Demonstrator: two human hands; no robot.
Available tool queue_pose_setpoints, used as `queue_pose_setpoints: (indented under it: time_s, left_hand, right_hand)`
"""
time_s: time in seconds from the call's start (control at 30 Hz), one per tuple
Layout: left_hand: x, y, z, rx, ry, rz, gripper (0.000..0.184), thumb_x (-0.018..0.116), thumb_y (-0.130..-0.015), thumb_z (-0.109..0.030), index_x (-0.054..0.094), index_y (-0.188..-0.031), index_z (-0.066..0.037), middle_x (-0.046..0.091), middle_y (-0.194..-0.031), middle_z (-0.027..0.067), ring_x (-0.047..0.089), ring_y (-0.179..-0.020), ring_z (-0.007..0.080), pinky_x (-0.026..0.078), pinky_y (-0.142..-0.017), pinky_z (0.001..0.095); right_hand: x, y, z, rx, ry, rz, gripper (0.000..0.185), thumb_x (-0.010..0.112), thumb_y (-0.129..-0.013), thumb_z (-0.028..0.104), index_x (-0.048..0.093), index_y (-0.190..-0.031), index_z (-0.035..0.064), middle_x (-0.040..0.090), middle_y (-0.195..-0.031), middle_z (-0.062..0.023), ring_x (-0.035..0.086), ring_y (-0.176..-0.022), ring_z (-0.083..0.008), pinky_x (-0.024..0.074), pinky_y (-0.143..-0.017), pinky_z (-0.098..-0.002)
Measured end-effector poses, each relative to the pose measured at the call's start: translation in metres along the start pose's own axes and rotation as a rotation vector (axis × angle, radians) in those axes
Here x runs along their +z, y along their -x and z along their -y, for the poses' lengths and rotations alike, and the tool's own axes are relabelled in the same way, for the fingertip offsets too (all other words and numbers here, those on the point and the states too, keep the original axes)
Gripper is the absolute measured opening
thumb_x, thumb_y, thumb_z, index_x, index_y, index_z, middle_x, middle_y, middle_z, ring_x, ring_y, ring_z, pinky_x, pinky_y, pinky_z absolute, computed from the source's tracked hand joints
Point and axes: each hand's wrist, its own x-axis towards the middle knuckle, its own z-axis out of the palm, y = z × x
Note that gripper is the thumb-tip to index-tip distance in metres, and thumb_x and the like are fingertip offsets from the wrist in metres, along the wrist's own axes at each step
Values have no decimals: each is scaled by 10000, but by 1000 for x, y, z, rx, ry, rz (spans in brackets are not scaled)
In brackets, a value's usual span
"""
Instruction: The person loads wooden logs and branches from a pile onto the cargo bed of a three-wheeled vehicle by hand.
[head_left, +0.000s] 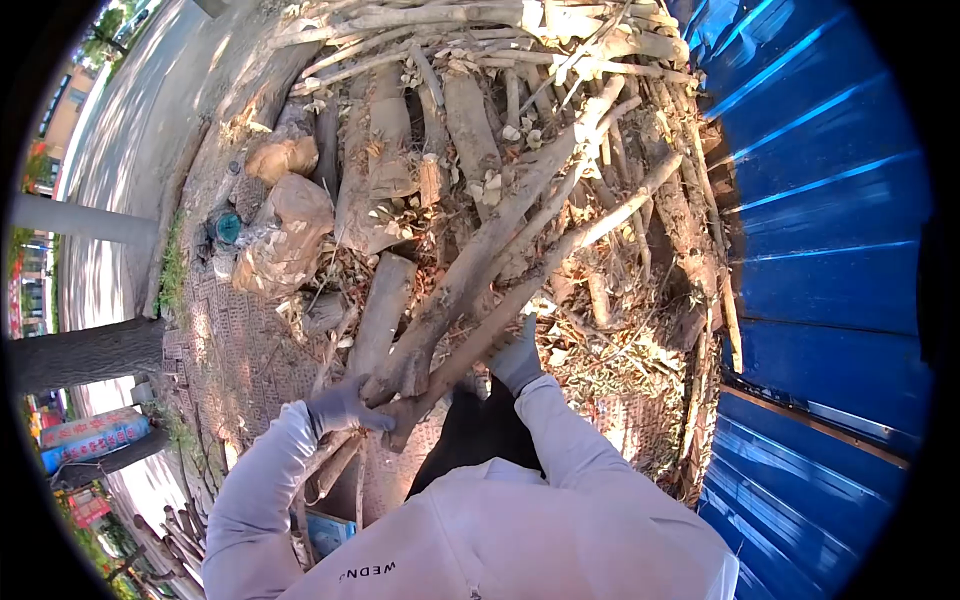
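Observation:
A long branch (520,292) slants from in front of my body up to the right, with a pale end at the top. My right hand (517,360), in a grey glove, grips it from the near side below its middle; part of the fingers is hidden. Beside it lies a thicker forked log (462,270). My left hand (345,408), also gloved in grey, is at the lower ends of both pieces, its fingers curled over the wood towards the long branch's end. A short cut log (382,305) lies just beyond my left hand.
Stacked logs and branches (470,120) spread ahead. Thick stumps (290,230) stand at the left. A blue corrugated metal wall (820,220) borders the right side. Dry leaves and twigs (610,370) litter the ground. A tree trunk (85,355) and a road (125,200) are further left.

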Motion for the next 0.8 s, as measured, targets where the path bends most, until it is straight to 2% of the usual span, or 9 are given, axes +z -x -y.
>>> queue_pose_setpoints:
  time_s: [0.07, 0.13, 0.23, 0.37, 0.53, 0.63, 0.7, 0.73, 0.8]
  left_hand:
    - [8, 10, -29, 6, 7, 43, 1058, 979, -654, -401, 473, -1492, 1, 646, -1363, 177, 613, -1268, 255, 462, -1092, 373]
    - [20, 30, -79, -43, -18, 9, 1045, 959, -650, -449, 493, -1473, -3, 646, -1364, 187, 620, -1266, 286, 457, -1096, 388]
    - [42, 43, -93, -188, -239, -85, 1193, 950, -588, -561, 431, -1534, -52, 652, -1342, 196, 613, -1281, 321, 451, -1104, 397]
    - [58, 85, -94, -200, -240, -232, 1181, 887, -586, -633, 417, -1537, -116, 670, -1258, 243, 653, -1199, 384, 500, -1026, 436]
    - [84, 117, -103, -357, -496, -267, 1083, 811, -662, -664, 406, -1521, -144, 696, -1178, 242, 710, -1075, 375, 544, -920, 485]
    - [101, 148, -106, -380, -518, -274, 1042, 775, -711, -669, 404, -1535, -151, 696, -1216, 217, 701, -1101, 366, 537, -929, 467]
    - [108, 175, -97, -371, -519, -284, 1021, 742, -763, -658, 372, -1568, -151, 707, -1203, 176, 701, -1088, 365, 521, -931, 439]
    - [108, 192, -86, -347, -498, -258, 1007, 733, -781, -640, 362, -1578, -148, 710, -1194, 167, 706, -1061, 367, 518, -935, 433]
    - [125, 221, -61, -297, -467, -330, 996, 726, -796, -616, 349, -1588, -146, 706, -1180, 166, 702, -1055, 362, 523, -916, 431]
  right_hand:
    - [-2, -26, 37, -91, -32, 397, 868, 494, -845, 881, 670, -1219, 117, 690, -1098, -94, 640, -1093, -338, 522, -976, -562]
    - [97, 26, 38, -267, 104, 141, 731, 557, -869, 823, 652, -1147, 154, 686, -1023, -88, 669, -962, -303, 569, -913, -489]
    - [77, -31, 61, -315, 216, 274, 804, 583, -866, 808, 608, -1283, 120, 675, -1210, -124, 659, -1086, -352, 553, -946, -549]
    - [109, 4, 35, -324, 257, 324, 757, 597, -897, 761, 625, -1270, 104, 691, -1165, -98, 669, -1029, -309, 570, -925, -504]
    - [86, -7, 4, -335, 222, 460, 906, 550, -922, 747, 393, -1568, 131, 464, -1572, -95, 445, -1423, -332, 328, -1229, -505]
    - [61, 4, -12, -97, 69, 548, 909, 573, -902, 752, 407, -1561, 149, 492, -1548, -81, 472, -1395, -322, 350, -1214, -502]
    - [77, 39, -36, -149, 219, 532, 965, 621, -859, 757, 377, -1578, 160, 452, -1584, -54, 432, -1427, -289, 319, -1231, -489]
    - [73, 46, -45, -61, 286, 673, 985, 600, -855, 782, 357, -1593, 176, 424, -1607, -48, 417, -1443, -284, 318, -1231, -490]
    - [66, 62, -63, -17, 344, 591, 991, 484, -890, 834, 322, -1616, 179, 366, -1644, -45, 404, -1457, -273, 308, -1236, -487]
